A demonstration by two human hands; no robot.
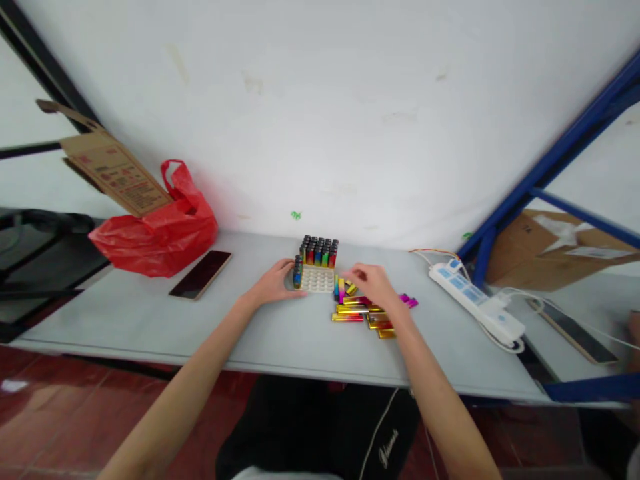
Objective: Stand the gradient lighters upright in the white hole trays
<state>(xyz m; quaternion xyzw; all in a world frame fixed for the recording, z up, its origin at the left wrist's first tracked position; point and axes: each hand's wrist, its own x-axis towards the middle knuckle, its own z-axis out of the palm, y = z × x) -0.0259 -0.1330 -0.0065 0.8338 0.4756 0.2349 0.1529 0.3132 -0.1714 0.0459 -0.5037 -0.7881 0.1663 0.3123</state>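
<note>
A white tray [318,280] with rows of round sockets lies on the table. Upright lighters [319,253] with black tops and shiny coloured bodies fill its far rows, and a few more stand along its left side. My left hand [274,284] holds the tray's left side, thumb at the near corner and fingers farther back. Just right of the tray, my right hand [373,283] is over a loose pile of shiny coloured lighters [350,310]. Its fingers are curled together, and whatever they hold is too small to make out.
A dark phone [201,275] lies to the left, before a red plastic bag [160,233] with a cardboard box [117,170] on it. On the right are a white power strip [475,301] with cables and a blue metal frame [555,153]. A white wall rises behind the table [200,333].
</note>
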